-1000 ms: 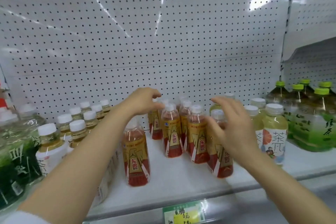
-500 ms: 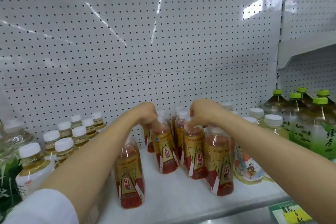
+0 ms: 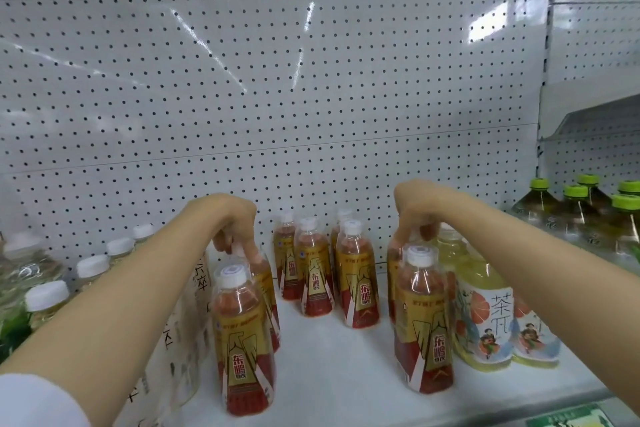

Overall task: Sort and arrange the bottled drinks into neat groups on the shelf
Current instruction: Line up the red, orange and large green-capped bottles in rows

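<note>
White pegboard (image 3: 311, 87) backs the white shelf (image 3: 346, 367), which carries bottled drinks in loose groups; near the front edge stand two red-and-gold bottles with white caps and reddish drink inside, the left front bottle (image 3: 244, 340) and the right front bottle (image 3: 423, 319), well apart from each other; four more of the same kind, the back cluster (image 3: 323, 267), stand between them toward the pegboard; the left hand (image 3: 230, 222) curls its fingers down over the cap of a red-labelled bottle (image 3: 265, 274) just behind the left front bottle and pinches it; the right hand (image 3: 415, 211) likewise pinches the top of another red bottle (image 3: 393, 270) behind the right front bottle, that bottle mostly hidden; just beside it toward the right end stand pale yellow tea bottles (image 3: 485, 319) with illustrated labels, touching one another; farther right are green-capped bottles (image 3: 575, 215) of greenish-brown tea; along the left end a row of white-capped bottles (image 3: 90, 267) runs back toward the pegboard, partly behind the left forearm.
</note>
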Demonstrator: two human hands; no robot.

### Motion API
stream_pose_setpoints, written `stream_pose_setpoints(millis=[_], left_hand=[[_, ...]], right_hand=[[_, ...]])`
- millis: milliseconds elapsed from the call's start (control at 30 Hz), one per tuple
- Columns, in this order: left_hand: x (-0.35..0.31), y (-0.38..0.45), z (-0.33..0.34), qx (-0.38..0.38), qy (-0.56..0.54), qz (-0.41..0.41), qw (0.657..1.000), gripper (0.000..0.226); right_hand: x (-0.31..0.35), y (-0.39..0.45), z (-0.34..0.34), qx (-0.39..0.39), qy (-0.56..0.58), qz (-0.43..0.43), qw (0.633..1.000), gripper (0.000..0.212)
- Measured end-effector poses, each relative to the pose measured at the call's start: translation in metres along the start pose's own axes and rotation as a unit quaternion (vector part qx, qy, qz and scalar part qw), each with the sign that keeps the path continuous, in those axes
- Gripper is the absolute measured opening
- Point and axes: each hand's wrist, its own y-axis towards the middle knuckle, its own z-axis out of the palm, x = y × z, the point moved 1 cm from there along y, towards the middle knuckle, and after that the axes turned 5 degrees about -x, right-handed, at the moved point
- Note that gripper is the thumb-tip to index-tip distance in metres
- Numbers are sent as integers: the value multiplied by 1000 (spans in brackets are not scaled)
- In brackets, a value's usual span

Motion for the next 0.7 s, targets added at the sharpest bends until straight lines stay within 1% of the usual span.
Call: stream_pose_setpoints(millis=[67, 100, 133, 167, 200, 267, 333, 367, 467, 567, 700], left_hand=[[-11, 4, -8, -35, 20, 46, 998, 81], [-21, 5, -11, -64, 16, 75, 995, 82], [-30, 9, -13, -92, -2, 99, 991, 80], [-41, 15, -13, -109, -23, 119, 987, 78], [-50, 22, -10, -112, -39, 132, 984, 77], [-65, 37, -1, -86, -53, 140, 985, 76], [-70, 53, 9, -75, -63, 140, 985, 72], [-70, 57, 12, -82, -74, 142, 984, 69], [-65, 61, 11, -88, -92, 158, 979, 66], [-61, 54, 5, -82, -59, 185, 978, 59], [-57, 46, 0, -72, -21, 207, 975, 54]], right_hand=[[0, 5, -3, -24, -31, -28, 999, 45], [2, 8, -4, -48, -26, -50, 997, 53], [6, 12, -5, -65, -3, -73, 995, 63], [12, 17, -6, -73, 26, -96, 992, 68], [20, 20, -5, -69, 47, -120, 989, 68], [32, 30, 1, -30, 77, -149, 985, 66], [38, 40, 10, 20, 108, -154, 982, 66], [39, 44, 14, 28, 112, -157, 981, 66], [37, 54, 22, 11, 101, -162, 981, 62], [36, 57, 25, -7, 128, -156, 979, 55], [42, 64, 28, -13, 142, -142, 980, 54]])
